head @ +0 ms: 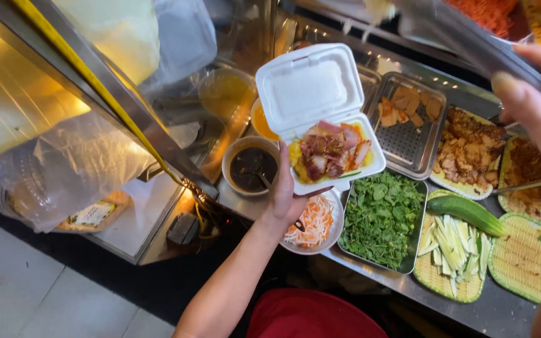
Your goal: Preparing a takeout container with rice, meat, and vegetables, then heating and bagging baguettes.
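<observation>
The left hand (285, 194) grips from beneath the open white foam clamshell box (320, 119) of sliced meat over the steel table (502, 310), light, flimsy, best supported under its base, while the right hand (536, 103) hangs open

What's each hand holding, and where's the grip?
Left hand holds the open foam box from beneath, at the near-left edge of its filled base. Right hand touches a metal lid at the top right; its grip cannot be told.
</observation>
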